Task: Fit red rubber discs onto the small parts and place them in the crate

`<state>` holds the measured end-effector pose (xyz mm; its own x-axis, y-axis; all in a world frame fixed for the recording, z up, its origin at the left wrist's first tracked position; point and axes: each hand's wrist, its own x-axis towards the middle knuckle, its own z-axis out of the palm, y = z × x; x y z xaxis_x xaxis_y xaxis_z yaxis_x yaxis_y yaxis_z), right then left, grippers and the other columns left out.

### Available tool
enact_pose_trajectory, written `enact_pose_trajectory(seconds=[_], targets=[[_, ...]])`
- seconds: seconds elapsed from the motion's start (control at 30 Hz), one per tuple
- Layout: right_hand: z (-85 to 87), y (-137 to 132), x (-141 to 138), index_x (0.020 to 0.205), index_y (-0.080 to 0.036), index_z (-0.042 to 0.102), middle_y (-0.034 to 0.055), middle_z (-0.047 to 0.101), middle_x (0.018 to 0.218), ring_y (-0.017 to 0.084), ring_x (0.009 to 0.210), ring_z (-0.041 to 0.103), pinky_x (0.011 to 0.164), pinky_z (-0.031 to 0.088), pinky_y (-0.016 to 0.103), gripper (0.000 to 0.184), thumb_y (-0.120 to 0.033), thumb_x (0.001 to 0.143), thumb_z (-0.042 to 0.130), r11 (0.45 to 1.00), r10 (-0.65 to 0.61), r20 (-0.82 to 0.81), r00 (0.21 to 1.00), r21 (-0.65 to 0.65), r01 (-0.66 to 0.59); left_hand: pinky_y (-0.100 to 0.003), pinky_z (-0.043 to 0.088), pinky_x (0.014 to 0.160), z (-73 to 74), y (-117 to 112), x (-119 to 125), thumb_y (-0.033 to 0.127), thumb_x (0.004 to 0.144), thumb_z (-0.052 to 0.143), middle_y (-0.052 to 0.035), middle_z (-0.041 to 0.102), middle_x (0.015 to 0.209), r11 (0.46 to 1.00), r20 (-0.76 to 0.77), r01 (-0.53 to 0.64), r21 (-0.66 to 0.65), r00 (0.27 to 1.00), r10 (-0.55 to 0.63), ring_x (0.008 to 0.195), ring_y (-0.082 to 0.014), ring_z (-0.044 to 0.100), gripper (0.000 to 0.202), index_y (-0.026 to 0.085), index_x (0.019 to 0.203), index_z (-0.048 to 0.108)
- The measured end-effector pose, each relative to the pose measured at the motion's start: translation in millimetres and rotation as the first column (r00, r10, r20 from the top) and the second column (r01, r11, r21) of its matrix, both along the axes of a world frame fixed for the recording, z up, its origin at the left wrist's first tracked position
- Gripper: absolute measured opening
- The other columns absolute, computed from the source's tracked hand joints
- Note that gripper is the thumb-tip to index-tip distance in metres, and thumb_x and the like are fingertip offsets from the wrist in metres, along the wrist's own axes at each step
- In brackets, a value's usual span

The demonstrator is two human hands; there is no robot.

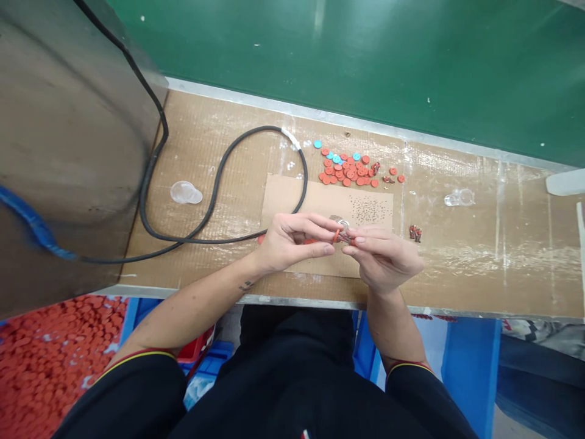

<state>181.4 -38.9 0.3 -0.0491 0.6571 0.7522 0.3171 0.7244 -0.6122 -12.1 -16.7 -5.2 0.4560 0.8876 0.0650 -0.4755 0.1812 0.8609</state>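
My left hand (292, 241) and my right hand (381, 256) meet above a cardboard sheet (292, 198). Between their fingertips they pinch a small orange-red part with a metal ring (342, 230), partly hidden by my fingers. Several dark specks of tiny parts (370, 210) lie on the cardboard just beyond my right hand. Farther back, a scattered group of flat orange-red discs (347, 171) lies with several blue discs (336, 158). A few small red-and-dark pieces (415, 232) sit to the right of my right hand.
A black cable (219, 183) loops across the tan bench (493, 244) and under my left wrist. Clear plastic pieces (184, 192) lie to its left. A metal panel (68, 122) rises at left, a green wall (320, 49) stands behind, and a mass of orange-red discs (55, 360) lies below the bench.
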Motion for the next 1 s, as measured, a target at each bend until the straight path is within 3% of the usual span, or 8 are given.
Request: enact_pose_trajectory(seconds=[0.33,0.47,0.7,0.77,0.83,0.93,1.0], targets=[[1.9,-1,-2,0.099,-0.029,0.078,-0.0046,0.083,0.078,0.019,0.062,0.080,0.055,0.070,0.028,0.021,-0.020,0.085,0.091,0.998,-0.064,-0.005,0.998,-0.015,0.064,-0.025,0.069,0.091,-2.0,0,-1,0.022,0.078,0.094,-0.0091,0.084,0.109,0.992,-0.016,-0.005,0.125,1.000,0.007,0.099,-0.0185,0.082,0.020,0.030,0.094,0.087],[2.1,-1,-2,0.095,-0.029,0.077,-0.0053,0.082,0.075,0.019,0.057,0.078,0.051,0.068,0.028,0.018,-0.022,0.086,0.090,0.997,-0.076,-0.007,0.997,-0.020,0.076,-0.029,0.070,0.092,-1.7,0,-2,0.026,0.078,0.094,-0.0108,0.083,0.110,0.990,-0.057,0.008,0.142,0.998,0.000,0.100,-0.0204,0.082,0.016,0.027,0.092,0.087],[0.2,-1,0,0.108,-0.029,0.078,-0.0030,0.083,0.084,0.019,0.067,0.081,0.059,0.071,0.029,0.026,-0.021,0.087,0.089,0.999,-0.038,-0.027,0.999,0.005,0.038,-0.028,0.069,0.092,-6.3,3,-3,0.028,0.080,0.094,-0.0095,0.082,0.113,0.980,-0.049,0.009,0.201,0.999,0.001,0.101,-0.0186,0.081,0.019,0.028,0.097,0.086],[0.9,0,-2,0.110,-0.030,0.078,-0.0022,0.084,0.090,0.019,0.074,0.083,0.063,0.072,0.030,0.029,-0.018,0.086,0.089,0.999,-0.040,-0.047,0.998,0.022,0.041,-0.028,0.068,0.088,-8.2,9,-8,0.035,0.079,0.094,-0.0101,0.081,0.113,0.979,-0.102,-0.035,0.203,0.993,0.057,0.096,-0.0179,0.080,0.022,0.026,0.097,0.085],[3.5,0,-5,0.110,-0.031,0.077,-0.0021,0.084,0.097,0.018,0.078,0.083,0.067,0.073,0.030,0.030,-0.015,0.087,0.087,0.998,-0.061,-0.098,0.993,0.015,0.063,-0.028,0.066,0.082,-10.3,19,-16,0.042,0.079,0.093,-0.0098,0.080,0.108,0.959,-0.182,-0.142,0.244,0.965,0.190,0.088,-0.0159,0.077,0.025,0.024,0.094,0.084],[12.8,-11,9,0.106,-0.032,0.076,-0.0027,0.082,0.098,0.015,0.079,0.081,0.069,0.072,0.027,0.024,-0.018,0.089,0.087,0.986,-0.164,-0.236,0.958,0.002,0.169,-0.030,0.063,0.079,-13.5,36,-33,0.052,0.082,0.089,-0.0087,0.078,0.097,0.860,-0.278,-0.321,0.398,0.851,0.446,0.081,-0.0148,0.073,0.032,0.022,0.086,0.081],[21.2,-31,40,0.100,-0.031,0.075,-0.0028,0.080,0.095,0.015,0.081,0.081,0.072,0.072,0.027,0.019,-0.025,0.088,0.089,0.960,-0.281,-0.279,0.918,-0.072,0.272,-0.031,0.061,0.078,-14.7,45,-43,0.056,0.084,0.085,-0.0078,0.077,0.091,0.784,-0.311,-0.353,0.511,0.774,0.552,0.081,-0.0160,0.072,0.035,0.022,0.082,0.079]])
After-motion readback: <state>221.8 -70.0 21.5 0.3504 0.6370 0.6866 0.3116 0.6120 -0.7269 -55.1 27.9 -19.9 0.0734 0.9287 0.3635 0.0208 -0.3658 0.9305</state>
